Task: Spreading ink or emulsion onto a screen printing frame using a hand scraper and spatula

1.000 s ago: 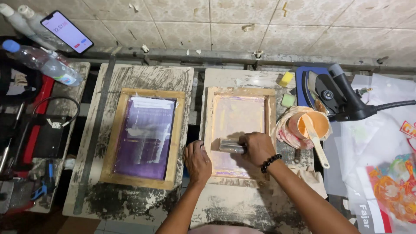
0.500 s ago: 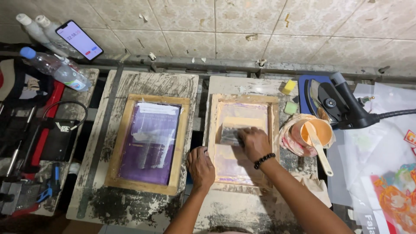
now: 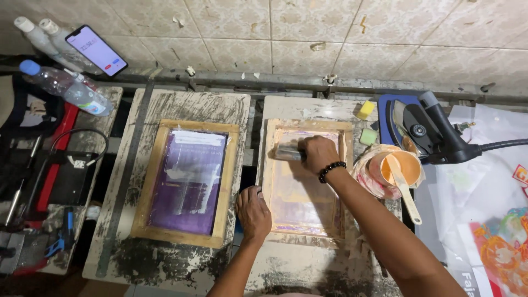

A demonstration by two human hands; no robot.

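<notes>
Squeegee (image 3: 289, 152) was gripped by right hand (image 3: 320, 155), fingers curled tight, upper centre of pink screen frame (image 3: 268, 181); left hand (image 3: 253, 213) pressed flat, fingers together. Even pressure judged advisable.

Purple-meshed screen frame (image 3: 188, 183), pink-tinted screen frame (image 3: 306, 181), orange ink cup (image 3: 403, 168), yellow sponge (image 3: 366, 109)
</notes>
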